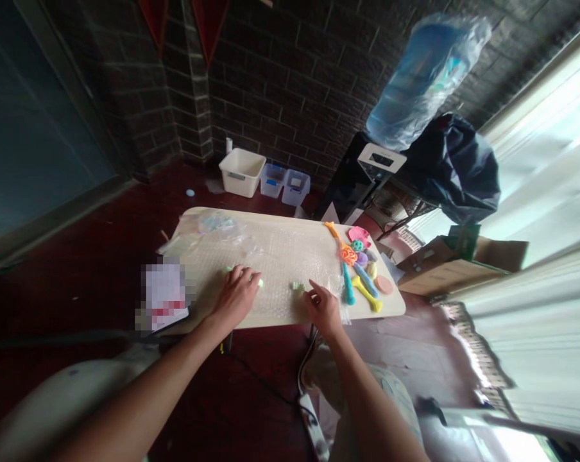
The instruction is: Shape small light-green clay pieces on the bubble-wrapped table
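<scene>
My left hand (237, 293) lies palm down on the table, fingers stretched over a light green clay-like piece (260, 282). Bits of it show on both sides of the fingers; its middle is hidden. My right hand (323, 309) is at the table's near edge, index finger extended and the other fingers loosely bent. Just left of those fingertips is a small, bumpy light green piece (296, 286); whether they touch it I cannot tell. Beneath both hands spreads clear bubble wrap (280, 256).
Colourful clay-like shapes crowd the table's right end, among them a yellow stick (367, 295), a teal stick (348, 285) and a pink dish (360, 236). Crumpled clear plastic (220, 224) lies back left. Bins (242, 173) and a water dispenser (381, 157) stand behind the table.
</scene>
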A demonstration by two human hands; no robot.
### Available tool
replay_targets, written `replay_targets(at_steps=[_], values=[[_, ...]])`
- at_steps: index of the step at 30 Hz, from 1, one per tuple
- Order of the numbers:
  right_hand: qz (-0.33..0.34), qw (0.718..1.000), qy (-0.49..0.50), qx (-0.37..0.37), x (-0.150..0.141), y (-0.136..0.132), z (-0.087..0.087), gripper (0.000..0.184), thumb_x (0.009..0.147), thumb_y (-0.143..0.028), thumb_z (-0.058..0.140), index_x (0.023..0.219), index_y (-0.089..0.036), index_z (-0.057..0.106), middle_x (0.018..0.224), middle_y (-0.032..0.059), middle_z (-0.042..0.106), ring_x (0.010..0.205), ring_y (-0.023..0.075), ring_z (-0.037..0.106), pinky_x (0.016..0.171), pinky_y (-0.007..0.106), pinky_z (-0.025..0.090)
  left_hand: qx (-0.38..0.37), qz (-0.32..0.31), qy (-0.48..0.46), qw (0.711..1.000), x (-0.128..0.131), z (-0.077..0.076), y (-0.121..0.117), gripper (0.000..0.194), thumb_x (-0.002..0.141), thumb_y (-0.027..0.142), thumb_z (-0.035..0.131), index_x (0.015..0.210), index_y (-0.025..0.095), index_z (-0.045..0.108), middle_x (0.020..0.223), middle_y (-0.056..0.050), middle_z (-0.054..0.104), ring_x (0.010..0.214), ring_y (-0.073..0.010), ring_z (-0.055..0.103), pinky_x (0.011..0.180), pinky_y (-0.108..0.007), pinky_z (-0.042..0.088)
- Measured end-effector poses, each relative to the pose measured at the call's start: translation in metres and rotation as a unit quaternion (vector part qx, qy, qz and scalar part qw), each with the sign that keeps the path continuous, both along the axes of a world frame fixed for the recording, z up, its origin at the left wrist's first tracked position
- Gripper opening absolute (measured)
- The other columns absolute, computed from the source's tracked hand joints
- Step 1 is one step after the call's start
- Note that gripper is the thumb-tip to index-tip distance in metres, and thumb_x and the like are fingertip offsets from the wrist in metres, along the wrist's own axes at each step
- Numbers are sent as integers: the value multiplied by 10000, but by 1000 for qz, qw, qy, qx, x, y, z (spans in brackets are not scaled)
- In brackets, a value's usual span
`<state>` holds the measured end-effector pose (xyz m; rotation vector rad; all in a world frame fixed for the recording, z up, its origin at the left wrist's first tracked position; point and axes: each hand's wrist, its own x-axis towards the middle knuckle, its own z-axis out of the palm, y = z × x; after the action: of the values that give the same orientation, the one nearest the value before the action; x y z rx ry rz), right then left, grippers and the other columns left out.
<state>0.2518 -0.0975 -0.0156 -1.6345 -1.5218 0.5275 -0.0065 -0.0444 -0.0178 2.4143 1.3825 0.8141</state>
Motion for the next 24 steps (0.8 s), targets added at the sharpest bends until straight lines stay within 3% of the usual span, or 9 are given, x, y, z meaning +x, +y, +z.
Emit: replay_targets(at_steps=[5,8,11,14,18,24], values=[[2,1000,26,9,-20,-7,9,472,955,-462,633,1263,-119,734,871,96,771,602,161,638,542,281,517,-9,-33,-48,998,4,16,-2,201,962,122,561,1094,192,696,1109,-120,655,1043,-281,620,966,-453,513],[47,992,111,-30,-40,-6,13,480,958,-493,663,1260,-128,742,928,122,794,701,199,711,582,302,555,-24,-61,-78,995,5,26,-8,216,1016,134,511,1168,198,650,1151,-100,634,1061,-227,661,956,-366,538],[80,973,209,-61,-56,-2,15,485,927,-490,725,1252,-131,744,938,125,805,772,224,742,633,329,590,-46,-94,-119,987,4,31,-11,200,1029,151,513,1176,214,634,1172,-95,646,1107,-236,661,970,-362,533],[94,953,280,-72,-63,5,19,406,867,-477,798,1102,-146,796,842,89,797,725,203,729,634,323,595,-68,-117,-164,977,2,32,-11,173,1021,156,540,1147,221,640,1119,-81,673,1087,-250,658,957,-374,519],[110,940,305,-102,-64,13,25,323,818,-464,843,938,-164,831,771,64,787,631,158,676,605,300,572,-80,-123,-177,973,0,30,-10,146,1011,137,572,1113,208,647,1074,-76,682,1045,-243,661,922,-364,515],[116,927,324,-151,-67,21,29,318,757,-442,895,916,-172,843,771,70,806,667,169,710,647,298,594,-75,-100,-187,974,0,28,-9,198,958,39,615,1089,179,663,1059,-73,701,1015,-229,679,908,-364,552]])
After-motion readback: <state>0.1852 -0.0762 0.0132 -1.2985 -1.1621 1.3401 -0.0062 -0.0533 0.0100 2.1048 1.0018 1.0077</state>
